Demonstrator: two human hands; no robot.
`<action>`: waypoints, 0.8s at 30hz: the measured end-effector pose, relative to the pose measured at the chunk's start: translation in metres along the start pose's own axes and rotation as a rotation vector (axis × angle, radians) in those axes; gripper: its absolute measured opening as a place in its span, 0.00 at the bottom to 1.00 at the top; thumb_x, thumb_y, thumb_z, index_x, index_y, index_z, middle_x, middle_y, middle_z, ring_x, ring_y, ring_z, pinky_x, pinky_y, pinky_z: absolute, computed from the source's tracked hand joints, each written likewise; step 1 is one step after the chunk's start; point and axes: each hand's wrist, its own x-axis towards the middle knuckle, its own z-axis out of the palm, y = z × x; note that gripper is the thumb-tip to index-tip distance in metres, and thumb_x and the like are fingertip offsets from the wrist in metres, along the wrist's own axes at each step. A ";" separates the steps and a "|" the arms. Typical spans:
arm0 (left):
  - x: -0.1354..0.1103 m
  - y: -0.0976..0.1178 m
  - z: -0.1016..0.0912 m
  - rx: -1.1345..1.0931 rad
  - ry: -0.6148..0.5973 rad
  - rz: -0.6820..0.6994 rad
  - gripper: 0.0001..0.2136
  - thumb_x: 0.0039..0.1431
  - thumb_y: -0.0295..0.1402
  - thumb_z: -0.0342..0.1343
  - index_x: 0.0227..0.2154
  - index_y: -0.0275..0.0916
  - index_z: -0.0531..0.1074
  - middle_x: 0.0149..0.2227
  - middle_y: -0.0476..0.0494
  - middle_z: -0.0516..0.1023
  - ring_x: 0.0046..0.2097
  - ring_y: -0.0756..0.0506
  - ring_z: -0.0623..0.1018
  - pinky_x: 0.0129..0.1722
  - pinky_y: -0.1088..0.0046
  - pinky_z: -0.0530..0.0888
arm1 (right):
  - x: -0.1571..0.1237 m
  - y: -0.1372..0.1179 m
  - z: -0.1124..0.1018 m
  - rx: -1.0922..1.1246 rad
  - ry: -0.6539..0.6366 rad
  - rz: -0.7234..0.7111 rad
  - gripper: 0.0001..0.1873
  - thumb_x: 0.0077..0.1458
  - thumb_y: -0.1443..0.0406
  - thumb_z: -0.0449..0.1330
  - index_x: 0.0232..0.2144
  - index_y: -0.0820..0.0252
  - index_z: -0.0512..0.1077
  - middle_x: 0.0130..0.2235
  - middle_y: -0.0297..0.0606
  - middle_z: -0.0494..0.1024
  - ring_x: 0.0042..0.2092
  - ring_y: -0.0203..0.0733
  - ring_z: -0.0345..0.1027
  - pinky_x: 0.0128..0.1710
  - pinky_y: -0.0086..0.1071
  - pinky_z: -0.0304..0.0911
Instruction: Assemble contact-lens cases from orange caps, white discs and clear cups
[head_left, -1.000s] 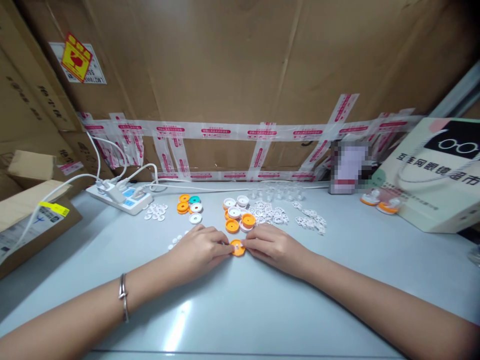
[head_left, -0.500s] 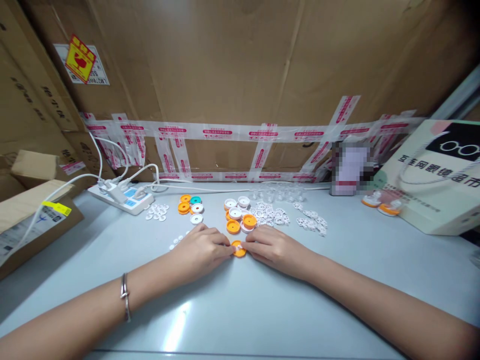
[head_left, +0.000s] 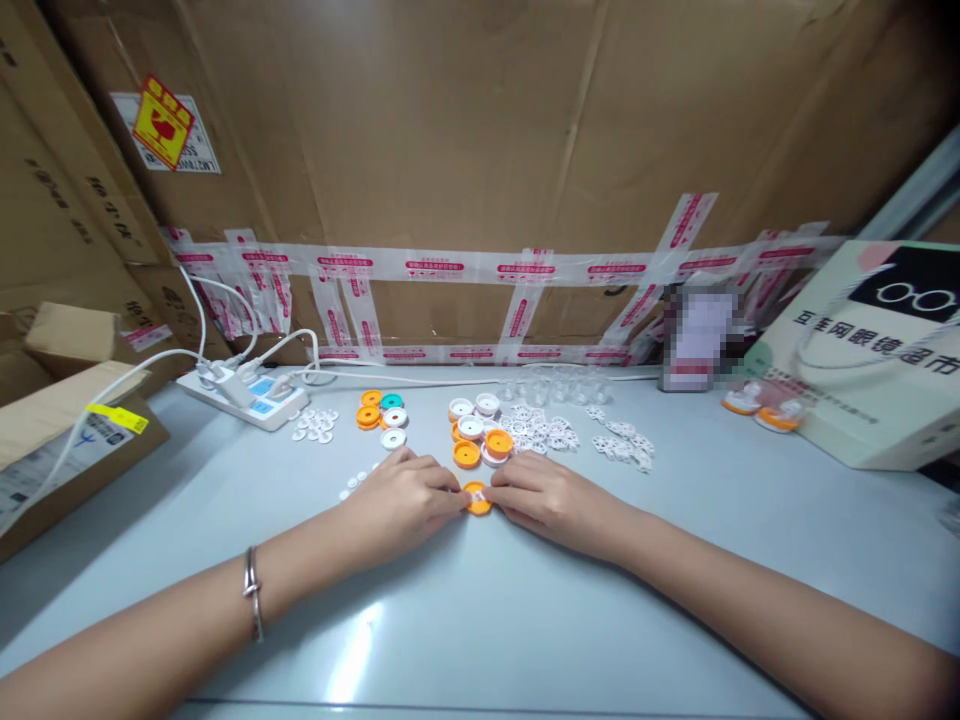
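Low on the table, an orange round plastic base (head_left: 478,508) lies between my two hands, with a small white piece (head_left: 478,494) in its middle. My left hand (head_left: 409,497) grips it from the left, thumb and fingers pressed together at the rim. From the right, my right hand (head_left: 551,497) reaches it with closed fingers touching the white piece and the rim. The fingertips partly cover both parts. Just beyond are stacked orange bases (head_left: 466,455) and white bases (head_left: 470,427). A few small white discs (head_left: 352,484) lie beside my left hand, partly hidden by it.
White openwork pieces (head_left: 536,428) and clear domes (head_left: 559,383) lie behind my right hand. More orange, white and teal bases (head_left: 391,401) stand left of centre. A power strip (head_left: 277,405), an open carton (head_left: 97,460), a phone (head_left: 694,340) and a printed box (head_left: 862,370) surround the workspace.
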 end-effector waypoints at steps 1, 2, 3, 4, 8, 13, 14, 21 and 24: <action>0.000 0.000 0.000 -0.002 -0.001 0.000 0.09 0.60 0.30 0.50 0.39 0.44 0.74 0.37 0.48 0.78 0.36 0.48 0.73 0.35 0.71 0.59 | 0.000 0.000 0.000 0.004 0.001 0.001 0.12 0.59 0.71 0.48 0.34 0.64 0.72 0.29 0.42 0.73 0.32 0.39 0.65 0.33 0.33 0.63; 0.000 0.000 0.000 -0.005 -0.001 -0.001 0.09 0.60 0.30 0.50 0.39 0.43 0.74 0.37 0.48 0.78 0.36 0.48 0.73 0.36 0.71 0.59 | 0.000 0.000 0.000 0.010 0.000 0.002 0.12 0.59 0.71 0.48 0.34 0.65 0.72 0.29 0.42 0.74 0.32 0.39 0.65 0.33 0.33 0.63; 0.000 0.000 0.000 -0.007 -0.001 -0.001 0.09 0.60 0.30 0.50 0.39 0.43 0.74 0.37 0.48 0.78 0.37 0.48 0.73 0.36 0.71 0.59 | 0.000 -0.001 0.000 0.015 -0.002 0.005 0.12 0.59 0.71 0.48 0.34 0.65 0.72 0.29 0.42 0.74 0.32 0.39 0.65 0.33 0.33 0.63; 0.000 -0.001 0.000 -0.009 -0.002 -0.001 0.09 0.60 0.30 0.50 0.39 0.43 0.74 0.37 0.49 0.78 0.37 0.47 0.73 0.36 0.71 0.59 | 0.001 -0.001 -0.001 0.021 -0.005 0.007 0.12 0.59 0.71 0.48 0.34 0.64 0.72 0.29 0.42 0.74 0.32 0.39 0.65 0.33 0.34 0.63; 0.001 -0.001 -0.001 -0.014 0.002 -0.002 0.09 0.60 0.30 0.50 0.39 0.43 0.74 0.38 0.49 0.78 0.37 0.47 0.73 0.36 0.71 0.59 | 0.000 -0.002 -0.002 0.095 -0.023 0.038 0.11 0.58 0.71 0.49 0.36 0.63 0.72 0.31 0.43 0.74 0.34 0.40 0.66 0.35 0.35 0.64; 0.000 -0.002 0.002 -0.002 0.038 0.025 0.09 0.60 0.30 0.50 0.39 0.43 0.74 0.37 0.49 0.78 0.37 0.47 0.73 0.35 0.70 0.59 | -0.001 -0.004 0.002 0.233 0.022 0.121 0.07 0.54 0.69 0.54 0.34 0.62 0.72 0.33 0.42 0.75 0.35 0.40 0.68 0.37 0.35 0.65; 0.000 -0.002 0.003 0.005 0.048 0.035 0.09 0.60 0.30 0.50 0.39 0.43 0.74 0.37 0.49 0.78 0.36 0.47 0.74 0.35 0.70 0.58 | -0.001 -0.004 0.003 0.261 0.033 0.144 0.06 0.54 0.68 0.55 0.33 0.62 0.72 0.33 0.42 0.75 0.35 0.40 0.68 0.37 0.34 0.66; -0.001 -0.002 0.006 -0.012 0.076 0.053 0.09 0.61 0.29 0.49 0.38 0.42 0.74 0.36 0.47 0.79 0.35 0.48 0.74 0.35 0.70 0.59 | 0.001 -0.007 0.010 0.474 0.111 0.326 0.03 0.53 0.66 0.58 0.31 0.59 0.71 0.36 0.41 0.76 0.38 0.39 0.69 0.39 0.33 0.66; 0.000 -0.002 0.004 -0.096 0.049 0.016 0.09 0.60 0.29 0.49 0.38 0.41 0.74 0.36 0.47 0.79 0.37 0.48 0.75 0.36 0.70 0.60 | 0.001 -0.007 0.011 0.507 0.101 0.377 0.04 0.51 0.66 0.59 0.31 0.60 0.71 0.36 0.41 0.77 0.39 0.40 0.70 0.40 0.34 0.66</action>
